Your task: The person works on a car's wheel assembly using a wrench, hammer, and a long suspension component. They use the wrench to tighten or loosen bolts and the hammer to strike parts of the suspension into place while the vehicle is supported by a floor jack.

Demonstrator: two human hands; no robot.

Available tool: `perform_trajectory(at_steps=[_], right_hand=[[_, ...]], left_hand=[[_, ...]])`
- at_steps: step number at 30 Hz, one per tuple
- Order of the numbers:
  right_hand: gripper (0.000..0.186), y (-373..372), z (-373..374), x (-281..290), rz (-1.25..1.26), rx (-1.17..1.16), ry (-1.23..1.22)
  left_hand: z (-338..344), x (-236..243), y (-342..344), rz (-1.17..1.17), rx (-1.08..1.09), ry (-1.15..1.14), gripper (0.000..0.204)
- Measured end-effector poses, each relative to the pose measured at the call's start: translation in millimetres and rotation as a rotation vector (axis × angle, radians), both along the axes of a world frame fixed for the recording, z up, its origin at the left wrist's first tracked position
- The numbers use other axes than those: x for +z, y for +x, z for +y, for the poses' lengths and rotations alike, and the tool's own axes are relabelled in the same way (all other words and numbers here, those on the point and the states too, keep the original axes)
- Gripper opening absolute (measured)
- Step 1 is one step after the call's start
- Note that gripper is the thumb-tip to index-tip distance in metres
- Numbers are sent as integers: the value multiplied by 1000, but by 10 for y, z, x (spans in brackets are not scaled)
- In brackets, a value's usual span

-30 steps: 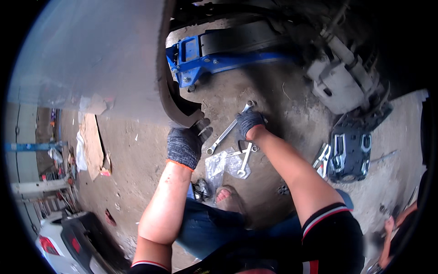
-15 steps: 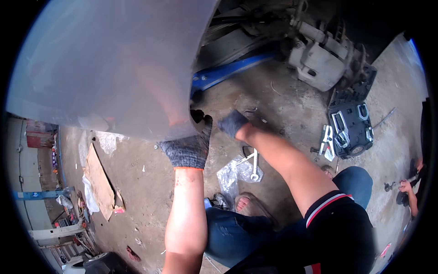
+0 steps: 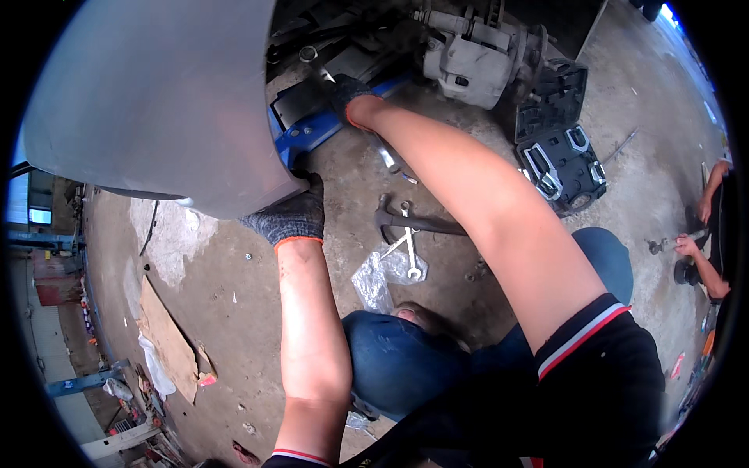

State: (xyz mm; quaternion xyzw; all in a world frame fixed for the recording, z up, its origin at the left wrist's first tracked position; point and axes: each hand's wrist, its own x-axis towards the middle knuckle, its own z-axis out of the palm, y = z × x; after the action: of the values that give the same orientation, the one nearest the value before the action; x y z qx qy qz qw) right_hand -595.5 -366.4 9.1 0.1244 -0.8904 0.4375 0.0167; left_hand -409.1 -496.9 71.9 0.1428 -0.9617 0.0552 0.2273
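Observation:
My left hand [image 3: 290,212], in a dark grey knit glove with an orange cuff, is closed around the lower corner of a large smooth grey car body panel [image 3: 172,101]. Some of its fingers are hidden by the panel. My right hand [image 3: 351,95], gloved alike, grips a metal wrench [image 3: 310,56] whose ring end sticks out beyond the fist, beside the dark underside of the car. Below that fist a shiny metal bar [image 3: 386,156] shows; whether it belongs to the same wrench I cannot tell. A blue metal part [image 3: 312,132] lies between the hands.
On the floor lie a dark hammer [image 3: 384,220] and two wrenches [image 3: 410,246] on a clear plastic bag [image 3: 370,285]. A grey brake caliper [image 3: 468,74] hangs near an open black tool case [image 3: 573,175]. Cardboard [image 3: 164,335] lies left; another person's hands [image 3: 690,246] hold a metal part far right.
My right hand has moved up and away toward the car's underside, and the wrench in it now shows. My left hand stays on the panel's edge. The whole view has shifted.

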Motion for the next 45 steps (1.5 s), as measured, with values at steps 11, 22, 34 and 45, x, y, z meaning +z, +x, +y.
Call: perform_trajectory(at_steps=[11,22,34,45], right_hand=[[31,-251,97,394,428,357,309],[29,-391,-119,346,270,439,179],[30,-461,6,322,436,211,134],[41,-510,-980,-495,-297,493,-834]], left_hand=[[-97,-108,-23,25,-286,978,39],[8,-54,-45,340,-303,2386,34],[17,-274,-109,481,-204,2288,44],[162,-153,-130,406,-300,2361,36]])
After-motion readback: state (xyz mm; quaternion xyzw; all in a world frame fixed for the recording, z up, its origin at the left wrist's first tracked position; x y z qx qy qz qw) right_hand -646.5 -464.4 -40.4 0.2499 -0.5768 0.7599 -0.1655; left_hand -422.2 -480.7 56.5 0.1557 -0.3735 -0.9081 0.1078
